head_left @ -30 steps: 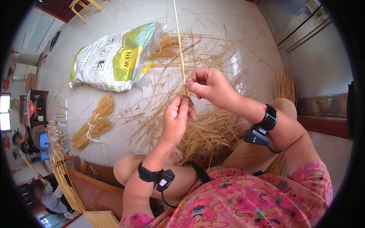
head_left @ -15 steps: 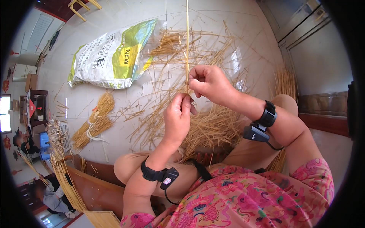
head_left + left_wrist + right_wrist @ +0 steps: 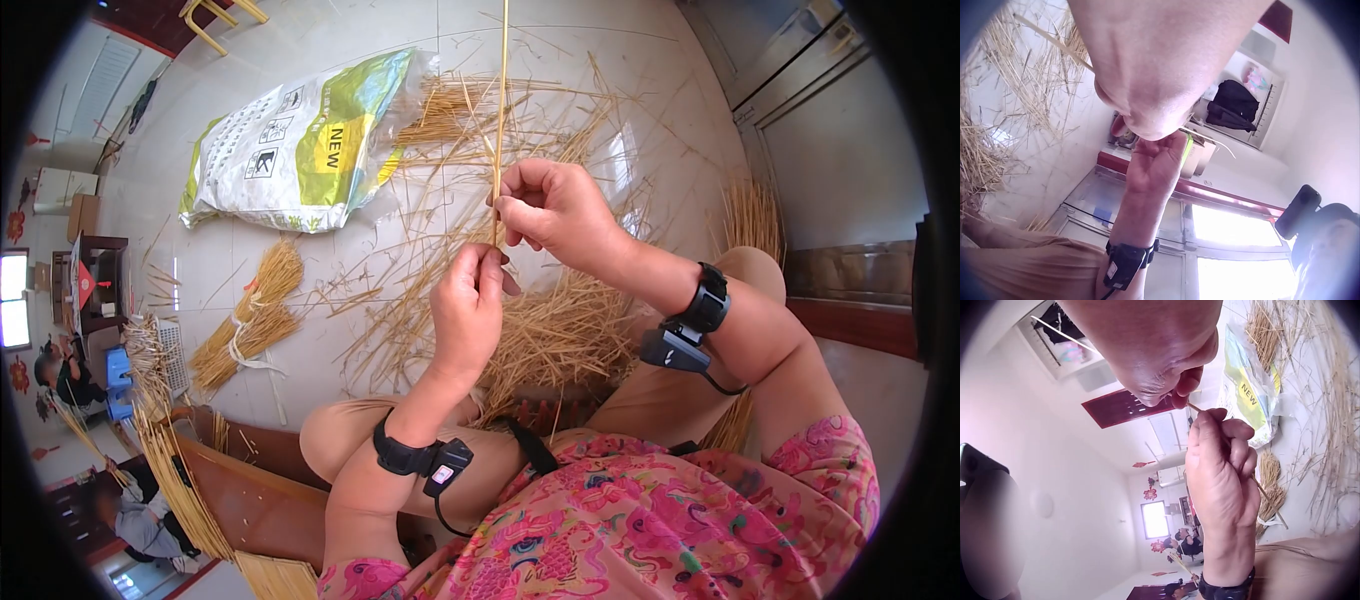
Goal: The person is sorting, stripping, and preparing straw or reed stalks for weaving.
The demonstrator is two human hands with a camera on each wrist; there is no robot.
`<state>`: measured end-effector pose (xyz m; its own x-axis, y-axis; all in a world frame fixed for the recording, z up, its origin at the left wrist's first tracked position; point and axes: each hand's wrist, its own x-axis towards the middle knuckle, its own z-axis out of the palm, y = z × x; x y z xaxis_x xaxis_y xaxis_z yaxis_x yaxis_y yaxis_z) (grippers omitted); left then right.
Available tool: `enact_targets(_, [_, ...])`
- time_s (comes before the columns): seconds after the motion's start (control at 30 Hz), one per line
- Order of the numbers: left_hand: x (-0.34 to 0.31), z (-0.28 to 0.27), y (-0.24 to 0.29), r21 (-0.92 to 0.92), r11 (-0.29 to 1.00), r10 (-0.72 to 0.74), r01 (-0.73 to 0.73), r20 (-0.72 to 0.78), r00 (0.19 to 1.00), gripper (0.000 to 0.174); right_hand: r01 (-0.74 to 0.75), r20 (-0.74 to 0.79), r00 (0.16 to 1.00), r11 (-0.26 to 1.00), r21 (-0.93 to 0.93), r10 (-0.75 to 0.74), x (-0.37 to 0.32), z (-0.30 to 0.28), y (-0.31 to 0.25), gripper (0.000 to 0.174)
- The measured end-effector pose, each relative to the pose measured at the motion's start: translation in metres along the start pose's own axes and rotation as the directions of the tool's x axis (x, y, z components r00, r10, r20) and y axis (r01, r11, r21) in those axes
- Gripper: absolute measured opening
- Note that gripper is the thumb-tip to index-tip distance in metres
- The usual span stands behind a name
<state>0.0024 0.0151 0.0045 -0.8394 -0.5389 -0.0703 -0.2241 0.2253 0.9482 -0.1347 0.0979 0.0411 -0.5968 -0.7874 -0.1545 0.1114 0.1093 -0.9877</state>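
Observation:
A long, thin straw stalk (image 3: 503, 85) stands nearly upright in the head view, running up past the top edge. My left hand (image 3: 468, 315) pinches its lower part between thumb and fingertips. Just above, my right hand (image 3: 568, 212) pinches the same stalk, its fingers curled and the thumb against them. In the right wrist view a short length of straw (image 3: 1190, 406) spans the two hands, and a tail of stalk (image 3: 1272, 503) sticks out below the left palm. The left wrist view shows the stalk (image 3: 1054, 40) slanting out past the left hand, whose fingertips are hidden.
Loose straw (image 3: 560, 345) is heaped between the knees and scattered over the tiled floor. A stuffed white-and-green bag (image 3: 290, 150) lies beyond, with a tied straw bundle (image 3: 245, 320) nearer. At left stands a brown wooden bench (image 3: 265, 500); two people sit farther off.
The stalk has swung from leaning left to nearly upright, its upper part moving right. Both hands have shifted up slightly and keep their pinch on it.

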Motion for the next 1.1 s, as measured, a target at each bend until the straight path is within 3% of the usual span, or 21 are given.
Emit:
enact_targets(0.23, [0.001,0.001,0.003,-0.032,0.999,-0.023,0.023,-0.004,1.0,0.015,0.005,0.022,1.0,0.996,0.085,-0.007,0.001,-0.003,0.003,0.009])
enact_targets(0.3, [0.0,0.0,0.004,-0.024,0.999,-0.028,0.029,0.024,0.999,0.015,-0.018,0.054,0.998,0.983,0.182,0.008,0.003,-0.004,0.007,0.008])
enact_targets(0.43, [-0.001,0.003,0.002,-0.308,0.951,0.013,0.009,0.071,0.997,0.016,-0.211,0.19,0.971,0.89,0.404,0.144,0.003,-0.003,0.013,0.009])
enact_targets(0.5, [0.0,0.005,0.003,-0.365,0.931,0.044,-0.021,0.056,0.997,0.016,-0.132,0.171,0.982,0.927,0.352,0.074,0.003,-0.002,0.013,0.009])
enact_targets(0.63, [0.0,0.0,0.001,-0.241,0.971,0.01,-0.003,0.028,1.0,0.016,-0.013,0.063,0.998,0.984,0.178,0.002,-0.001,0.002,0.007,0.01])
enact_targets(0.8, [0.0,0.002,-0.002,-0.076,0.995,0.06,-0.063,-0.041,0.997,0.017,0.01,0.054,0.998,0.996,0.091,-0.015,-0.002,0.004,0.006,0.008])
enact_targets(1.1, [-0.001,0.002,0.001,-0.052,0.998,0.018,-0.019,-0.024,1.0,0.016,-0.009,0.057,0.998,0.997,0.074,0.005,-0.002,0.004,0.009,0.007])
